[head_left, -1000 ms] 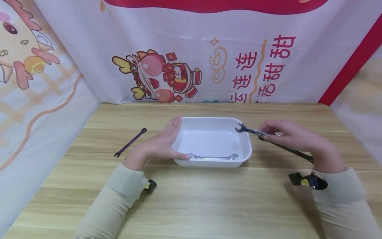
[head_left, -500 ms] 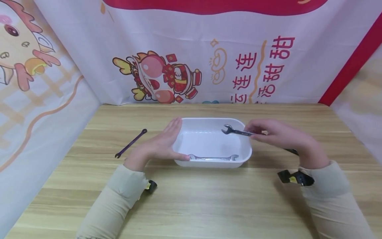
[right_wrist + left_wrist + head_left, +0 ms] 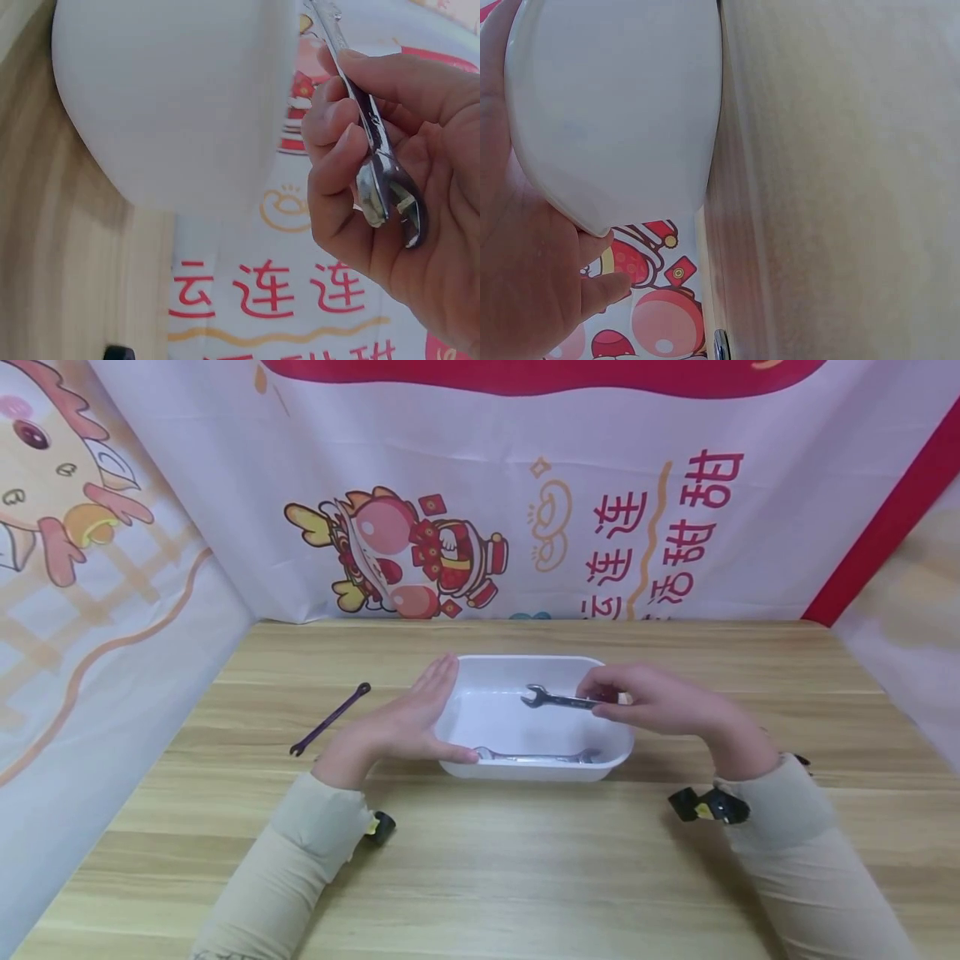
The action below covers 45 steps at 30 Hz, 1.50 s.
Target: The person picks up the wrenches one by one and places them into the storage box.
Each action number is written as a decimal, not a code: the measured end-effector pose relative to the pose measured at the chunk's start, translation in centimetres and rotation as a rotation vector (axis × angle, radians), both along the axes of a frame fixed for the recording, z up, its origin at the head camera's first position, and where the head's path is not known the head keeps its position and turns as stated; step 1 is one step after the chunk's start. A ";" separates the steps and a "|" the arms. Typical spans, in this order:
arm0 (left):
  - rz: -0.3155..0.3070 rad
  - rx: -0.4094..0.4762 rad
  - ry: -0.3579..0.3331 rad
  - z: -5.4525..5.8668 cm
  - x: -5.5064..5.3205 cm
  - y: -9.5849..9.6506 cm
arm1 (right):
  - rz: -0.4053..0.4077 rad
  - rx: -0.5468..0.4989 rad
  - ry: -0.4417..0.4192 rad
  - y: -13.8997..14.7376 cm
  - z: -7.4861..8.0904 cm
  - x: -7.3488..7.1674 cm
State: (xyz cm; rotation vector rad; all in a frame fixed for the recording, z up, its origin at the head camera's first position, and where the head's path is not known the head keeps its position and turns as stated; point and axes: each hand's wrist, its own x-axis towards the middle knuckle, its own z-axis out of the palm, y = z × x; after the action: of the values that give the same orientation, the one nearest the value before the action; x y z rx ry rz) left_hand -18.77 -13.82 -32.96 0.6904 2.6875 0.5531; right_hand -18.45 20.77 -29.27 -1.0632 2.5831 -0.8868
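My right hand [image 3: 660, 697] pinches an open-end wrench [image 3: 558, 698] over the right part of a white plastic basin [image 3: 540, 664]. One wrench end points left; in the right wrist view the other forked end [image 3: 391, 196] lies against my palm, below curled fingers. Along the front inside wall of the basin lies a silver double-ended wrench [image 3: 536, 758]. My left hand [image 3: 401, 722] rests against the basin's left side, fingers straight and thumb stretched along the front rim. In the left wrist view, that hand [image 3: 529, 247] touches the rim of the basin [image 3: 615, 112].
A purple wrench [image 3: 330, 720] lies on the wooden table [image 3: 480, 868] left of the basin. At the right, a dark object [image 3: 804, 762] is mostly hidden behind my right forearm. A printed cloth [image 3: 465, 443] hangs at the table's back edge.
My right hand has carried its wrench leftward, from beside the right rim to over the basin. The right forearm now covers most of the dark wrench. The left hand has stayed put.
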 end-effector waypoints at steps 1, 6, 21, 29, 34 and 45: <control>0.001 -0.001 0.000 0.0 0.0 0.0 | 0.003 0.002 -0.001 -0.2 -0.1 -0.1; 0.004 0.001 -0.001 0.0 0.0 0.0 | 0.037 0.004 -0.017 -1.4 -0.8 -0.7; 0.001 0.004 -0.004 -0.1 -0.1 -0.1 | 0.137 -0.004 -0.033 -3.8 -2.4 -1.9; -0.004 0.010 -0.003 -0.1 -0.1 -0.1 | 0.141 0.025 -0.078 -4.6 -3.1 -2.3; -0.002 0.012 -0.005 -0.2 -0.1 -0.1 | 0.166 0.020 -0.081 -4.8 -3.8 -2.8; 0.002 0.003 -0.002 -0.3 -0.1 0.0 | 0.139 0.050 -0.138 -5.2 -4.4 -3.0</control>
State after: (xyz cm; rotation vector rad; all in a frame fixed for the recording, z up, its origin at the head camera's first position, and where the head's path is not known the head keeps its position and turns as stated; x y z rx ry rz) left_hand -18.87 -13.85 -33.23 0.6884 2.6865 0.5585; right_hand -21.44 15.60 -33.66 -1.1108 2.3753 -0.8270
